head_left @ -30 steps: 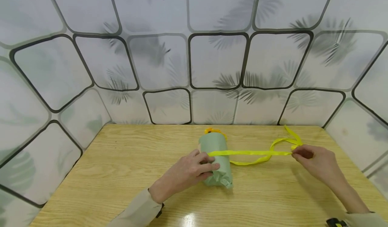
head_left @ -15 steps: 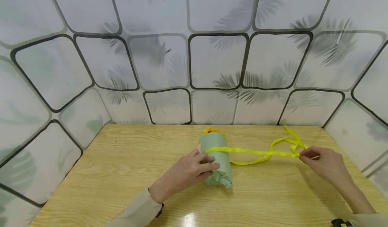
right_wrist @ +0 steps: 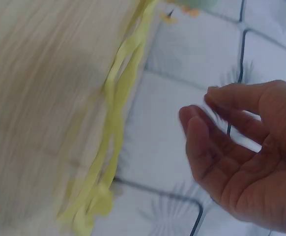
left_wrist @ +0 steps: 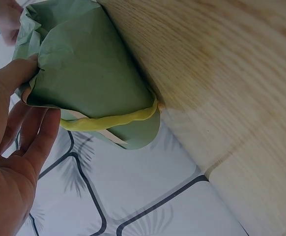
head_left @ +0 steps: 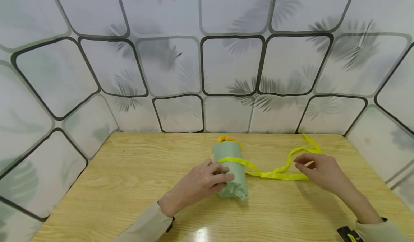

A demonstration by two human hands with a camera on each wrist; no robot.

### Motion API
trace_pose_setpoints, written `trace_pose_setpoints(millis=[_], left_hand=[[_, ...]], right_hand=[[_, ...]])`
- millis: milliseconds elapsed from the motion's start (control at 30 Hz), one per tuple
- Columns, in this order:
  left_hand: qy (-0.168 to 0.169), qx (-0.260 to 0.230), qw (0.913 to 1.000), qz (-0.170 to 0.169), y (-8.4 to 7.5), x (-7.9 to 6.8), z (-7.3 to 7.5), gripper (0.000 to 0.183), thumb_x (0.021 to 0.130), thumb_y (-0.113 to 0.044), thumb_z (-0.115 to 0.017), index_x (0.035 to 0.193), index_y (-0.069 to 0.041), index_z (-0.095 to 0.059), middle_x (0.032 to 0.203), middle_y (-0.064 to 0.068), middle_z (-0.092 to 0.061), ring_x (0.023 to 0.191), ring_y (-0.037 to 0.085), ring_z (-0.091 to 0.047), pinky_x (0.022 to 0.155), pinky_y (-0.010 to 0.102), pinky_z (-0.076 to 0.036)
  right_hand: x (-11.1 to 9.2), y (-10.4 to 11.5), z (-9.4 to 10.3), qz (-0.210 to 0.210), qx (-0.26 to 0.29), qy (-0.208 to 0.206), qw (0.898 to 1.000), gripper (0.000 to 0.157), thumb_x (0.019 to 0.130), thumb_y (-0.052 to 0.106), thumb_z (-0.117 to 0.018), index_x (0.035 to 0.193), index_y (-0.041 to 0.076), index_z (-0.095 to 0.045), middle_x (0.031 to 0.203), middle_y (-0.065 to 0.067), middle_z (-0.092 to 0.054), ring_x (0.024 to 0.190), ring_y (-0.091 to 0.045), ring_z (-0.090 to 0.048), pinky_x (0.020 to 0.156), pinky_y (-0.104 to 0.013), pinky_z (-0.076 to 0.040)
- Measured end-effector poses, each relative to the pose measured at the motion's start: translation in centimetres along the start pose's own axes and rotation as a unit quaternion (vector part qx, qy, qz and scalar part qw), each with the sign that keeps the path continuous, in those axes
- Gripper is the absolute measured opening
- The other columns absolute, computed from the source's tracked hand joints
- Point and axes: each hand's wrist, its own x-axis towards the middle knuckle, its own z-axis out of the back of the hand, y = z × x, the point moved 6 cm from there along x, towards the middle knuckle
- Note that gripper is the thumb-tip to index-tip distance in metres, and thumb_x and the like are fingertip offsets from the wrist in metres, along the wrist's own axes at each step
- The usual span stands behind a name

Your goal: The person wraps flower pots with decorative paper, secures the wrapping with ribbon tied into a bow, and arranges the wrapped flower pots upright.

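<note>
A bouquet [head_left: 230, 149] wrapped in green paper lies on the table, its orange flower [head_left: 223, 139] showing at the far end. My left hand [head_left: 203, 179] grips its left side; in the left wrist view, the thumb [left_wrist: 20, 73] is at the paper's edge and the fingers are on the other side. A yellow ribbon [head_left: 273, 175] passes across the wrap and trails right along the table. Above the ribbon's loose ends is my right hand [head_left: 323, 171], fingers loosely bent. The right wrist view shows nothing between those fingers, with the twisted ribbon [right_wrist: 114, 110] apart from them.
The wooden table [head_left: 136, 166] runs back to a pale curtain-like wall [head_left: 233, 68] printed with dark rounded frames and leaves. Similar panels rise on the left and right sides.
My right hand pulled the ribbon slightly right, then let go and moved left. The stretched ribbon has dropped slack to the table. The left hand and bouquet have stayed in place.
</note>
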Motion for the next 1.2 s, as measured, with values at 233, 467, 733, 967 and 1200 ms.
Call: trace_pose_setpoints(millis=[233,467,733,967,1200], left_hand=[[-0.001,-0.001,1.0000,0.001,-0.1,-0.1,0.0,0.037,0.090,-0.021,-0.080,0.126,-0.021,-0.074,0.117,-0.003,-0.069,0.086,0.008,-0.056,0.071,0.017,-0.040],[-0.004,0.008,1.0000,-0.003,-0.3,-0.2,0.2,0.035,0.088,-0.021,-0.082,0.123,-0.022,-0.075,0.116,-0.002,-0.069,0.085,0.008,-0.056,0.071,0.016,-0.042],[-0.010,0.016,0.9998,-0.008,-0.4,-0.5,0.3,0.036,0.087,-0.022,-0.083,0.122,-0.022,-0.075,0.115,-0.003,-0.069,0.085,0.008,-0.056,0.071,0.016,-0.042],[-0.004,0.009,0.9999,-0.005,-0.5,-0.5,0.3,0.037,0.087,-0.021,-0.083,0.124,-0.022,-0.075,0.116,-0.003,-0.069,0.084,0.008,-0.054,0.071,0.015,-0.041],[-0.007,0.008,0.9999,-0.005,-0.5,-0.4,0.4,0.037,0.086,-0.021,-0.083,0.122,-0.022,-0.075,0.116,-0.003,-0.069,0.087,0.009,-0.057,0.071,0.017,-0.042]], right_hand=[[1.9,7.9,-3.1,0.183,0.091,-0.044,0.978,0.014,0.092,0.007,-0.075,0.101,0.016,-0.077,0.095,0.003,-0.078,0.076,0.000,-0.067,0.058,-0.020,-0.054],[3.2,12.2,-5.5,0.263,0.113,-0.073,0.955,0.024,0.087,-0.002,-0.077,0.106,0.012,-0.077,0.096,-0.001,-0.075,0.079,-0.008,-0.068,0.058,-0.019,-0.053],[3.9,14.2,-6.6,0.298,0.106,-0.079,0.945,0.026,0.084,-0.007,-0.077,0.106,0.007,-0.078,0.099,-0.005,-0.073,0.079,-0.012,-0.068,0.062,-0.021,-0.056],[3.9,14.5,-7.1,0.317,0.102,-0.072,0.940,0.022,0.084,-0.010,-0.076,0.099,0.006,-0.079,0.091,-0.004,-0.072,0.071,-0.006,-0.063,0.061,-0.020,-0.055],[3.8,14.3,-7.1,0.319,0.092,-0.090,0.939,0.021,0.083,-0.012,-0.076,0.096,0.004,-0.079,0.089,-0.005,-0.073,0.070,-0.008,-0.066,0.059,-0.019,-0.054]])
